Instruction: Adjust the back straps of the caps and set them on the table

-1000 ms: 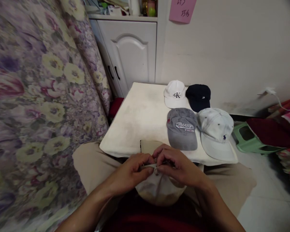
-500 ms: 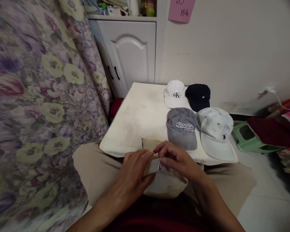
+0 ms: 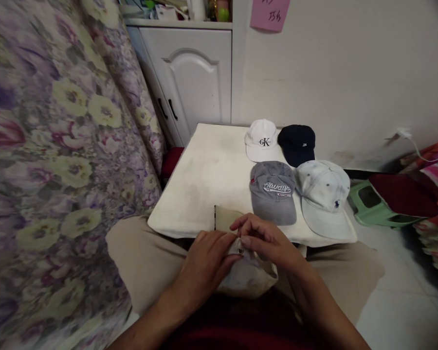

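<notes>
A pale beige cap [image 3: 246, 279] is in my lap at the table's near edge, its brim [image 3: 226, 218] pointing away over the tabletop. My left hand [image 3: 212, 255] grips the cap's back strap from the left, thumb and fingers closed by a small metal buckle [image 3: 240, 251]. My right hand [image 3: 264, 238] pinches the strap just beyond the buckle, with its fingers curled. The strap's end is mostly hidden by my fingers. Close to my right hand, a grey cap [image 3: 272, 194] with white lettering lies on the table.
On the cream-covered table [image 3: 200, 170] also lie a white cap [image 3: 262, 141], a navy cap [image 3: 297, 145] and a pale blue cap [image 3: 323, 194]. A floral curtain [image 3: 69, 170] hangs at left. A green stool [image 3: 368, 204] stands at right, a white cabinet [image 3: 193, 78] behind.
My left hand has shifted right, closer to the buckle, its thumb now near it. The cap has tilted a little and more of its brim shows. The view has shifted slightly.
</notes>
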The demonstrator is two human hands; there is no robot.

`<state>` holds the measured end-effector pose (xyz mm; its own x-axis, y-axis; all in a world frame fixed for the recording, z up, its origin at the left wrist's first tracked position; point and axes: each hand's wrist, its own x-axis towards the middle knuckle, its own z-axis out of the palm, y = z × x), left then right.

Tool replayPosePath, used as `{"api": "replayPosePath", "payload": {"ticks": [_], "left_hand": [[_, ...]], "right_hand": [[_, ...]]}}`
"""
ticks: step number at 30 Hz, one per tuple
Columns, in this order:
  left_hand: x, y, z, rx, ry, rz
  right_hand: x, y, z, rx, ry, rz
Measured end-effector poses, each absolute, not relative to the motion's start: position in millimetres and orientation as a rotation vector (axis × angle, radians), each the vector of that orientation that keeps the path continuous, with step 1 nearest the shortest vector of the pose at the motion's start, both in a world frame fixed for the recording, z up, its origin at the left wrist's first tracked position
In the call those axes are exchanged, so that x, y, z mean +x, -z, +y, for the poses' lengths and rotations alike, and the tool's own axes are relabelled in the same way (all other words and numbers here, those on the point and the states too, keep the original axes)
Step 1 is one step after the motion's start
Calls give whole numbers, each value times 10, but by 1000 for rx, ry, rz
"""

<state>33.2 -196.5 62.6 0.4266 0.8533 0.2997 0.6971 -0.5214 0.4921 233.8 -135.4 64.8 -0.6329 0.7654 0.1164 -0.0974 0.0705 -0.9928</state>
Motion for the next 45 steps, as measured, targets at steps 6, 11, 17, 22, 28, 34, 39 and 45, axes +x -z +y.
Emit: {"api": "replayPosePath", "payload": {"ticks": [6, 11, 17, 22, 28, 34, 39, 45], "left_hand": [[351, -605, -1941, 2516, -760, 1363], [339, -604, -1934, 2564, -775, 1355], [347, -581, -1931, 2559, -846, 1384], [342, -572, -1920, 2559, -927, 1368], [333, -580, -1914, 2538, -940, 1389], [332, -588, -1918, 2524, -942, 1399], [329, -580, -1909, 2529, -976, 1400], [350, -577, -1891, 2576, -967, 1408]], "right_hand": [[2310, -706, -1365, -725, -1518, -1730], [2272, -725, -1393, -759, -1377, -1795], [2231, -759, -1429, -765, -1299, -1843], [2227, -771, -1458, -811, -1295, -1891], [2233, -777, -1451, -767, -1264, -1882], [2233, -732, -1444, -816, -1206, -1847], [2233, -702, -1444, -831, -1224, -1841], [2200, -706, -1439, -892, -1210, -1844]]}}
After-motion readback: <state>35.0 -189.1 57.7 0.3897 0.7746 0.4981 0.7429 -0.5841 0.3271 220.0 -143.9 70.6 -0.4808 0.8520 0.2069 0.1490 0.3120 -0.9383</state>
